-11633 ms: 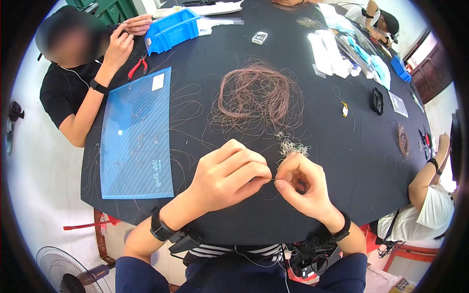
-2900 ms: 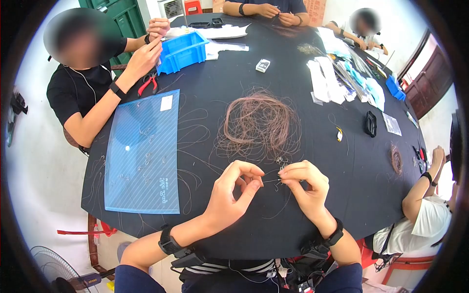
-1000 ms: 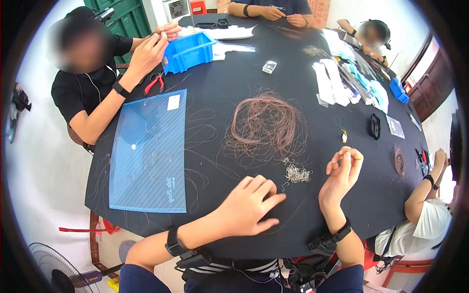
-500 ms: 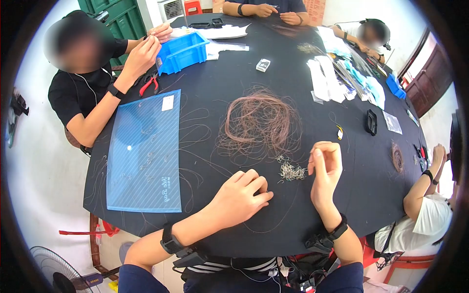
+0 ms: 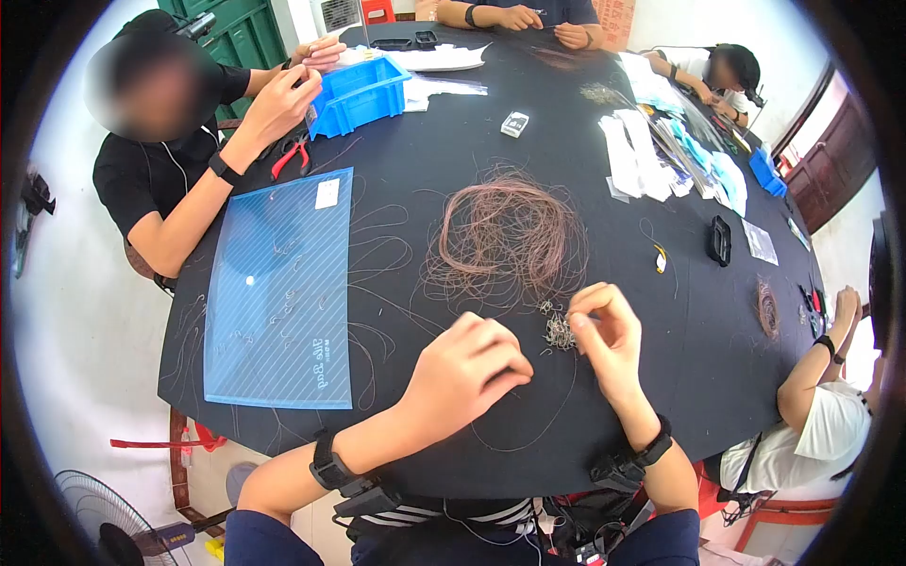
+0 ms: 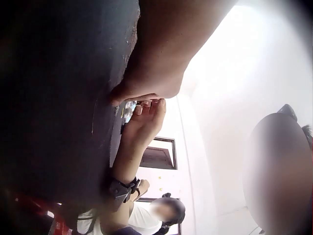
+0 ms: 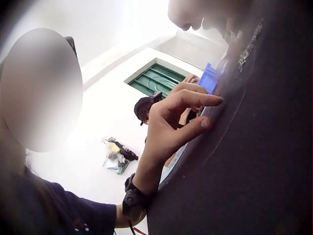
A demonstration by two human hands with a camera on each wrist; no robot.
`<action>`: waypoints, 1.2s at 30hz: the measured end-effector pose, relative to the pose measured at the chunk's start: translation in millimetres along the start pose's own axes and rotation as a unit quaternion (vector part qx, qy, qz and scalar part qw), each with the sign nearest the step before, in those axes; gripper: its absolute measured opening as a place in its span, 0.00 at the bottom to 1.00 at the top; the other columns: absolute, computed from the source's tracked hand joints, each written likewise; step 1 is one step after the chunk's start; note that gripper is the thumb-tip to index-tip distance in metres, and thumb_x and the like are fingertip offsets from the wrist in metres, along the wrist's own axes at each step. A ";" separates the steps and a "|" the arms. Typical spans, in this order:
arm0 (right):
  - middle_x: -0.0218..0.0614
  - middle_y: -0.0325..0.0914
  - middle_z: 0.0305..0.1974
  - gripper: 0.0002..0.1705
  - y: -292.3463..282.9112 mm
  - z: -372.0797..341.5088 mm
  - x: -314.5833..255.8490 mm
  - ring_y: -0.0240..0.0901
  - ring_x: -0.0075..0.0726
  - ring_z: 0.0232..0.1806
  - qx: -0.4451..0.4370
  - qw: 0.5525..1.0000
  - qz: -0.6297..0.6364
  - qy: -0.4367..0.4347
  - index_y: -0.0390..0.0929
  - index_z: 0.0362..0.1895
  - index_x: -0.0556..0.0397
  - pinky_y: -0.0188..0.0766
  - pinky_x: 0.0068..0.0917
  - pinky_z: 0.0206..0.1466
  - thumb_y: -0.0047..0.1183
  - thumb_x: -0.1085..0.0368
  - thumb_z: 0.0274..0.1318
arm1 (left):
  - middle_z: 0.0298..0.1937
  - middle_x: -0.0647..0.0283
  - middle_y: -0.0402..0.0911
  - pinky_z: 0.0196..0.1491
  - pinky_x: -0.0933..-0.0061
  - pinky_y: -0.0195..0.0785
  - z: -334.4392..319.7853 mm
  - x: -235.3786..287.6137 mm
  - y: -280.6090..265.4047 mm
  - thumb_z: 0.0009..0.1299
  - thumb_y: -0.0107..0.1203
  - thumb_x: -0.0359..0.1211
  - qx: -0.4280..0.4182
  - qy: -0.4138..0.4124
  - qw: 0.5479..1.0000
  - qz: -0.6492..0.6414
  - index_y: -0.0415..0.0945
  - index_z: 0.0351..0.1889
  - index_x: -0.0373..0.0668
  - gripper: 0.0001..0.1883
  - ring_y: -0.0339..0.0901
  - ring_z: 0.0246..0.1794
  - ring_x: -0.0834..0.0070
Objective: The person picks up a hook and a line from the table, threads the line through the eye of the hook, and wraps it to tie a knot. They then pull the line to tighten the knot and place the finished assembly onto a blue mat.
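Observation:
Low over the black cloth, my left hand (image 5: 467, 377) has bent fingers, with nothing visible between them. In the right wrist view, a gap separates the thumb and index of my left hand (image 7: 171, 117). At the right edge of the small metal hook pile (image 5: 559, 330) is my right hand (image 5: 612, 340), fingers curved and thumb close to the index; whether it pinches something is too small to see. A thin line (image 5: 528, 447) curves over the cloth below both hands. Beyond them lies a tangled brown line coil (image 5: 510, 236).
A blue file bag (image 5: 278, 302) with hooks and looped lines lies left. Further off are red pliers (image 5: 293, 158), a blue bin (image 5: 357, 99) and a small box (image 5: 514, 124). White packets (image 5: 637, 156), a black tray (image 5: 720, 241) and another coil (image 5: 766, 311) lie right. Other people sit around the table.
Earlier both hands held a thin line between them; now they are apart and the line lies on the cloth. My right hand has come left and down to the hook pile.

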State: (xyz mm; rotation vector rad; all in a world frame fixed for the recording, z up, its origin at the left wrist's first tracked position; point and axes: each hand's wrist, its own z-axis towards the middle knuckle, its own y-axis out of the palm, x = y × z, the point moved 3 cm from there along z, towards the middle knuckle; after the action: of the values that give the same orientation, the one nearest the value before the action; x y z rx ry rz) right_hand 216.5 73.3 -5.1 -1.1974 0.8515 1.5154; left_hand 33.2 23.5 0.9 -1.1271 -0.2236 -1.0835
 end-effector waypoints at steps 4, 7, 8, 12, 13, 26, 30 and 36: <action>0.30 0.72 0.34 0.04 12.5 -3.7 1.0 0.66 0.17 0.31 -0.110 0.993 -0.031 -0.019 0.74 0.31 0.55 0.62 0.14 0.29 0.56 0.74 0.50 | 0.46 0.70 0.72 0.48 0.76 0.62 -1.6 -13.6 4.8 0.61 0.62 0.27 -0.015 -0.208 0.870 -0.446 0.79 0.31 0.44 0.03 0.69 0.44 0.81; 0.29 0.74 0.33 0.06 21.6 -7.9 -5.1 0.63 0.15 0.22 -0.135 0.987 -0.060 -0.061 0.78 0.31 0.53 0.56 0.13 0.22 0.60 0.74 0.47 | 0.48 0.70 0.71 0.51 0.77 0.62 -5.7 -16.0 13.6 0.63 0.61 0.30 0.028 -0.258 0.734 -0.627 0.79 0.37 0.43 0.06 0.69 0.48 0.83; 0.29 0.74 0.32 0.06 24.6 -9.7 -7.1 0.62 0.15 0.22 -0.129 0.988 -0.054 -0.062 0.78 0.31 0.53 0.56 0.13 0.22 0.61 0.74 0.47 | 0.49 0.70 0.70 0.54 0.76 0.62 -7.9 -19.3 17.8 0.64 0.60 0.29 0.026 -0.264 0.718 -0.643 0.79 0.37 0.43 0.05 0.69 0.50 0.81; 0.28 0.74 0.30 0.08 26.4 -14.1 -7.3 0.60 0.15 0.21 -0.103 0.988 -0.063 -0.100 0.79 0.31 0.53 0.55 0.15 0.21 0.63 0.74 0.45 | 0.48 0.70 0.70 0.55 0.75 0.60 -8.1 -15.2 22.6 0.64 0.60 0.30 -0.009 -0.272 0.704 -0.656 0.78 0.36 0.43 0.05 0.69 0.50 0.80; 0.28 0.74 0.30 0.08 25.5 -13.8 -6.7 0.60 0.15 0.21 -0.096 0.987 -0.066 -0.112 0.79 0.31 0.53 0.54 0.15 0.21 0.63 0.74 0.44 | 0.48 0.69 0.70 0.56 0.75 0.59 -7.7 -14.6 23.0 0.64 0.59 0.30 -0.009 -0.271 0.707 -0.654 0.78 0.36 0.42 0.05 0.68 0.51 0.80; 0.29 0.73 0.30 0.08 23.8 -14.7 -7.4 0.59 0.13 0.19 -0.061 0.989 -0.084 -0.110 0.78 0.31 0.54 0.54 0.14 0.20 0.60 0.77 0.44 | 0.43 0.69 0.73 0.55 0.75 0.59 -7.9 -16.7 24.2 0.66 0.58 0.32 0.012 -0.287 0.727 -0.624 0.76 0.37 0.41 0.06 0.69 0.47 0.80; 0.29 0.73 0.30 0.07 22.1 -14.6 -8.1 0.59 0.11 0.18 -0.033 0.990 -0.093 -0.101 0.77 0.30 0.55 0.53 0.12 0.19 0.57 0.78 0.45 | 0.44 0.66 0.74 0.56 0.75 0.60 -5.9 -11.1 22.8 0.71 0.51 0.34 -0.013 -0.311 0.750 -0.584 0.71 0.47 0.39 0.11 0.70 0.48 0.79; 0.28 0.72 0.30 0.05 18.1 -13.6 -3.2 0.60 0.10 0.19 -0.022 0.992 -0.087 -0.088 0.76 0.29 0.55 0.52 0.10 0.18 0.57 0.76 0.47 | 0.33 0.66 0.72 0.44 0.76 0.63 -5.8 -6.0 27.2 0.74 0.43 0.35 -0.045 -0.282 0.770 -0.571 0.64 0.54 0.37 0.15 0.69 0.34 0.80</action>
State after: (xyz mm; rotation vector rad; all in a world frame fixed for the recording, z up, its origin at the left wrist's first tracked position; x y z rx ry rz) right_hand 202.9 55.0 -6.5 -1.1196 0.5841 1.4787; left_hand 49.6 22.7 -22.3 -1.3928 -1.5089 -1.7714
